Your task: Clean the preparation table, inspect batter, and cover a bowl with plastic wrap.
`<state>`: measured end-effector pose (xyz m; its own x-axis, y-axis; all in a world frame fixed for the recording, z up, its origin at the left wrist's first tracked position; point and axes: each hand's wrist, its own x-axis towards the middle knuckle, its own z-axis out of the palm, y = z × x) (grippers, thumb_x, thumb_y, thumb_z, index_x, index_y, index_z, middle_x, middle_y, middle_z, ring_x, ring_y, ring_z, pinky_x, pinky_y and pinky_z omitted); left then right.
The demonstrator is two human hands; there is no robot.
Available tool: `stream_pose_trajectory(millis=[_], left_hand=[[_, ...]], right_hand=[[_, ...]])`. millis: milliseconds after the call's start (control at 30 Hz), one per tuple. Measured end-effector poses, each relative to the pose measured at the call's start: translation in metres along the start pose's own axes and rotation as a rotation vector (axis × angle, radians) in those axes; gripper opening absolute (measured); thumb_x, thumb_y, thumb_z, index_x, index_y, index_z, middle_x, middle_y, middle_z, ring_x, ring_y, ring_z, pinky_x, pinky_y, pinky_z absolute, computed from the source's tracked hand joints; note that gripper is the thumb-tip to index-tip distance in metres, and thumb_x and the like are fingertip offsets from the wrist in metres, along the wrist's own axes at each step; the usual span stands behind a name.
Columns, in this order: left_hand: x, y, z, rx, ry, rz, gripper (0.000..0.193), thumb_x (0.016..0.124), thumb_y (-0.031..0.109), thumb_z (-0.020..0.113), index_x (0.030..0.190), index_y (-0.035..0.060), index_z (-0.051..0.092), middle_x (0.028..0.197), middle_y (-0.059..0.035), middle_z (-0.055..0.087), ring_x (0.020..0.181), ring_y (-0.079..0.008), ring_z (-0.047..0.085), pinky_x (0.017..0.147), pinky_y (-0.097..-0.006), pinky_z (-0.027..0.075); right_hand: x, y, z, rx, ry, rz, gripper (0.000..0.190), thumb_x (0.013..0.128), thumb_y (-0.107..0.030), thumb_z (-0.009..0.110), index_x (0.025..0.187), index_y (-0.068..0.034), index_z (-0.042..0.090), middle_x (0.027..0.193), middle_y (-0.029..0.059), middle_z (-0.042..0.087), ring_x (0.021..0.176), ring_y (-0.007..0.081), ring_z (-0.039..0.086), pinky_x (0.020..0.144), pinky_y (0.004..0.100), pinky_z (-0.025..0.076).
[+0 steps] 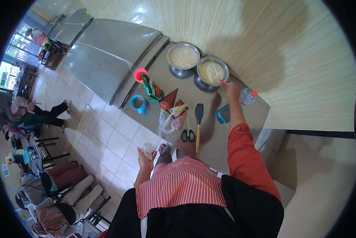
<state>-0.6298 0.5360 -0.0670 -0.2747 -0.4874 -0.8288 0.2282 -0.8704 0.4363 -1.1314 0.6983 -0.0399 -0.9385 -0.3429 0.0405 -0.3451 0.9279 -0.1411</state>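
My right hand (233, 90) grips the red handle of a utensil (223, 82), whose end sits in pale, creamy batter in the nearer metal pot (227, 69). A second metal pot (182, 73) beside it holds similar batter. My left hand (146, 157) holds a clear plastic bag (148, 148) low at the left, off the table's edge. Between my arms lie a spatula with a wooden handle (197, 136), black-handled scissors (188, 135), a bag with pink contents (178, 122), a piping bag with pale filling (179, 110) and a cone-shaped bag of brown filling (168, 101).
A green packet (152, 89), a pink cup (140, 75) and a blue cup (138, 103) stand at the table's left. A blue-rimmed container (223, 114) and a plastic bottle (248, 96) are by my right arm. A wall rises behind the pots. Several people are at the far left.
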Motion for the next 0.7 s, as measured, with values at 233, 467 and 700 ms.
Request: stream_pose_trajectory(millis=[233, 467, 700], left_hand=[[0.028, 0.019, 0.017, 0.164, 0.002, -0.061, 0.055, 0.094, 0.051, 0.026, 0.123, 0.0069, 0.043, 0.114, -0.0109, 0.056, 0.104, -0.0286, 0.057, 0.08, -0.0381, 0.049], [0.033, 0.025, 0.034, 0.119, -0.049, -0.071, 0.057, 0.093, 0.052, 0.03, 0.125, 0.0055, 0.04, 0.115, -0.0123, 0.054, 0.1, -0.028, 0.057, 0.082, -0.0408, 0.05], [0.028, 0.044, 0.032, 0.233, -0.07, -0.069, 0.039, 0.096, 0.037, 0.036, 0.116, 0.0051, 0.047, 0.106, -0.0118, 0.059, 0.096, -0.0226, 0.058, 0.073, -0.03, 0.049]], right_hand=[[0.052, -0.015, 0.03, 0.28, -0.131, 0.25, 0.027, 0.08, -0.025, 0.057, 0.084, 0.0, 0.067, 0.083, 0.0213, 0.064, 0.076, 0.0368, 0.063, 0.067, 0.0453, 0.047], [0.057, -0.014, 0.06, 0.367, 0.086, 0.305, 0.044, 0.083, -0.032, 0.055, 0.094, 0.01, 0.059, 0.092, 0.0263, 0.061, 0.089, 0.0395, 0.06, 0.074, 0.043, 0.047], [-0.101, -0.095, 0.021, 0.474, 0.042, -0.011, 0.026, 0.086, -0.026, 0.055, 0.096, -0.002, 0.055, 0.091, 0.0159, 0.058, 0.083, 0.0314, 0.057, 0.073, 0.04, 0.045]])
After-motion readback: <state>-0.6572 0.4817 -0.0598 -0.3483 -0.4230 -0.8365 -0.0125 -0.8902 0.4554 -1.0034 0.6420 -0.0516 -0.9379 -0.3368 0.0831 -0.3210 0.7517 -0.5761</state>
